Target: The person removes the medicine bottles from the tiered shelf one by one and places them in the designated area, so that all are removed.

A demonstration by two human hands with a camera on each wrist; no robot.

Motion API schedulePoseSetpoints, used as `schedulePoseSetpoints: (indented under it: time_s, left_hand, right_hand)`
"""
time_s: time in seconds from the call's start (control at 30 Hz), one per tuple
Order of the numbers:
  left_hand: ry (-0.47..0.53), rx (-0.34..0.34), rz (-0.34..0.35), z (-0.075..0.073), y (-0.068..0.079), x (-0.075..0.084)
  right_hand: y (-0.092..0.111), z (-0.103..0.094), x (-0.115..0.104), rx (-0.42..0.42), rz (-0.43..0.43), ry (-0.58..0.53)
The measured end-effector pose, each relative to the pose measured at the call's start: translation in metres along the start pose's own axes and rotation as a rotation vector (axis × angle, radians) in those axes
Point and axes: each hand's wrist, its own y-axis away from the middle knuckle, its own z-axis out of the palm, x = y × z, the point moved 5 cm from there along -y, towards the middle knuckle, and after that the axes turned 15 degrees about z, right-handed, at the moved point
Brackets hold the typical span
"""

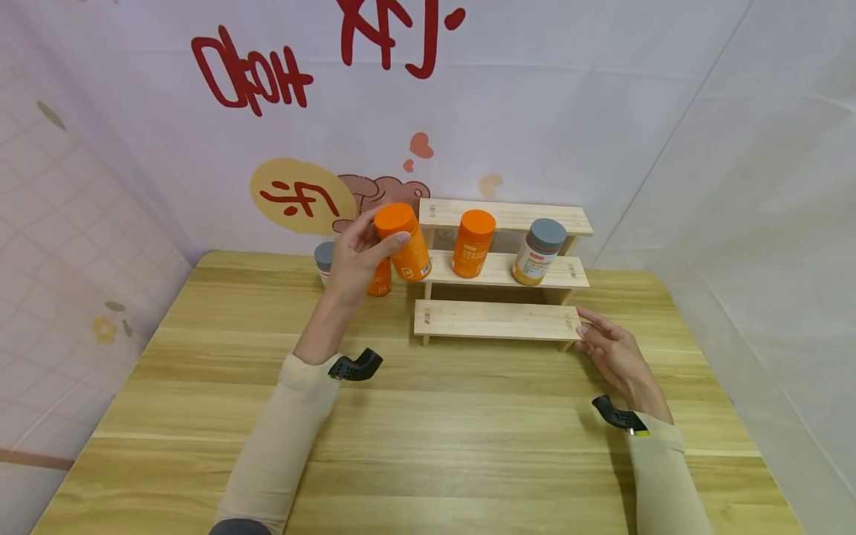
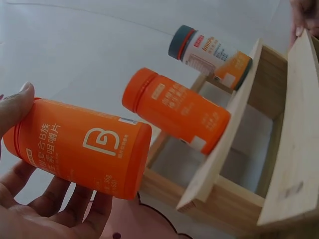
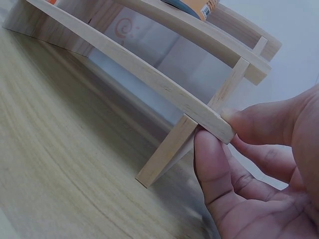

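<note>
An orange pill bottle point(image 1: 410, 249) is gripped by my left hand point(image 1: 357, 260), thumb on one side of its lid and fingers on the other. It tilts slightly beside the left end of a three-tier wooden shelf point(image 1: 495, 318). My right hand point(image 1: 611, 349) pinches the right end of the lowest board between thumb and fingers, plain in the right wrist view. On the middle tier stand a second orange bottle point(image 1: 473, 245) and, to its right, a grey-lidded white and yellow bottle point(image 1: 538, 253). The left wrist view shows the held bottle point(image 2: 84, 144) with its label facing the camera.
Behind my left hand, another orange bottle point(image 1: 380, 281) and a grey-lidded bottle point(image 1: 324, 260) stand on the wooden table point(image 1: 468, 431), both partly hidden. A printed cloth backdrop point(image 1: 535, 111) rises behind the shelf.
</note>
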Motion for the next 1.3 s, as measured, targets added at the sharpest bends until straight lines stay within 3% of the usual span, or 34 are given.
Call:
schedulePoseSetpoints:
  time_s: [0.43,0.73,1.03,1.3]
  left_hand:
    - [-0.106,0.054,-0.079,-0.031,0.019,-0.023]
    - [-0.208,0.055,-0.138,-0.05,0.037,-0.042]
    - [-0.315,0.017,-0.171,-0.064,0.052,-0.061]
    - [-0.312,0.031,-0.239,-0.071,0.065,-0.078]
  right_hand:
    - [-0.001,0.0,-0.001,-0.001,-0.008,0.007]
    - [-0.001,0.001,0.001,0.002,-0.013,0.021]
    - [0.0,0.002,0.0,0.002,-0.011,0.017]
    - [0.0,0.002,0.0,0.003,-0.008,0.014]
